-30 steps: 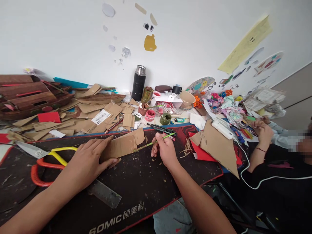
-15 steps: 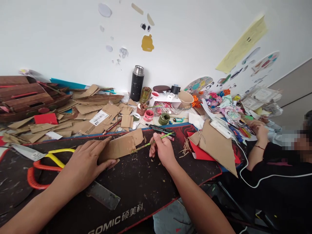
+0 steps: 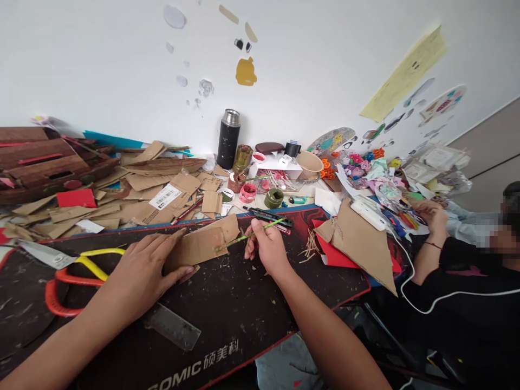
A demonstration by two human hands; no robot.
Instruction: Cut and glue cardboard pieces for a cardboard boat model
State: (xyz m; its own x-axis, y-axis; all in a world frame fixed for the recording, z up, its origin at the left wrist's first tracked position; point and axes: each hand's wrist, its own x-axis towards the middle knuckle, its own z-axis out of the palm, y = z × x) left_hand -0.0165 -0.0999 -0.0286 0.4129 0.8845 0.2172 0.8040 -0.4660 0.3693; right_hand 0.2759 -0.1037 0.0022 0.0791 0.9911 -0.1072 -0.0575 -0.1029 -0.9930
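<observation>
My left hand (image 3: 150, 268) grips the left end of a bent strip of brown cardboard (image 3: 205, 241), thumb below and fingers over the top. In my right hand (image 3: 266, 246) is a thin green paintbrush (image 3: 238, 240), pinched between thumb and fingers. Its tip meets the right part of the cardboard near the lower edge. Under my left wrist lie scissors (image 3: 91, 262) with yellow and orange handles. A clear ruler (image 3: 174, 325) sits on the dark mat (image 3: 244, 303) just below my left hand.
Open paint jars, pink (image 3: 247, 192) and green (image 3: 273, 197), stand behind my hands by a black flask (image 3: 228, 138). Cardboard scraps and a brown model boat (image 3: 49, 162) fill the left. At right, a co-worker's arm (image 3: 433, 241) rests near a white cable (image 3: 410, 265).
My right hand has shifted slightly left, and the paintbrush tip has moved left along the cardboard. My left hand and the cardboard have stayed put.
</observation>
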